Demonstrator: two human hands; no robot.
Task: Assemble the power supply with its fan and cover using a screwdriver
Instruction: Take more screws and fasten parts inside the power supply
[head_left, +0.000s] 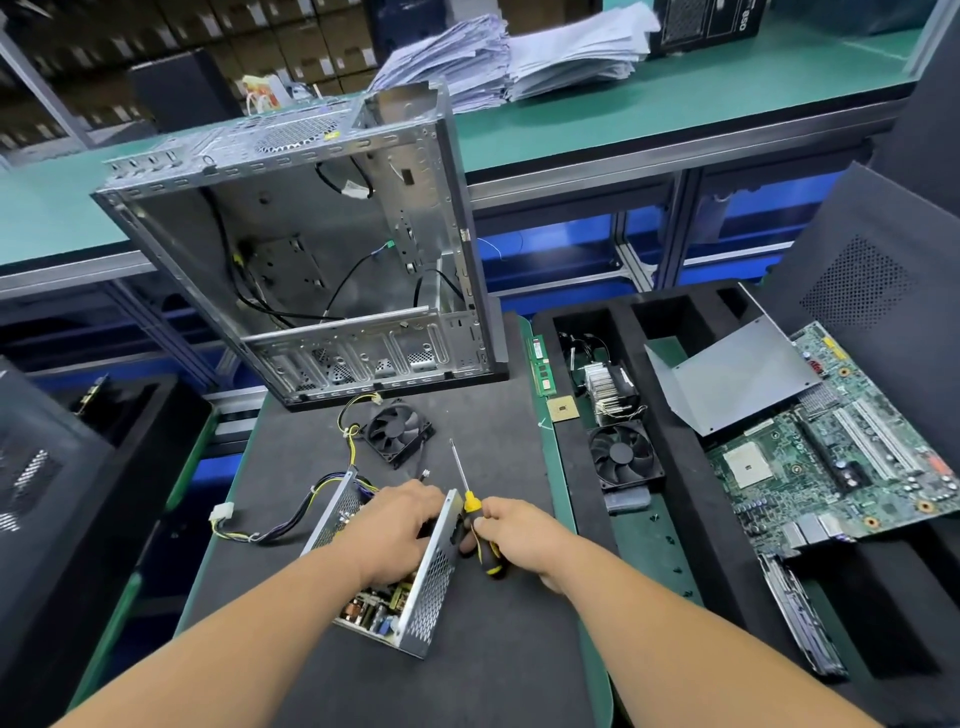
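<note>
The open metal power supply (426, 592) lies on the dark mat in front of me, its circuit board showing and its cable bundle (270, 530) trailing to the left. My left hand (400, 525) reaches into the open box, fingers curled over its top edge. My right hand (514, 535) grips the yellow and black screwdriver (470, 499) beside the box's right wall, shaft pointing away from me. A loose black fan (397, 428) lies on the mat beyond the box. The bent grey metal cover (732, 374) rests on the tray to the right.
An empty computer case (311, 249) stands at the back of the mat. The black foam tray (691, 467) on the right holds a second fan (623, 454), a heatsink, RAM sticks and a green motherboard (831, 447). Paper stacks lie on the rear bench.
</note>
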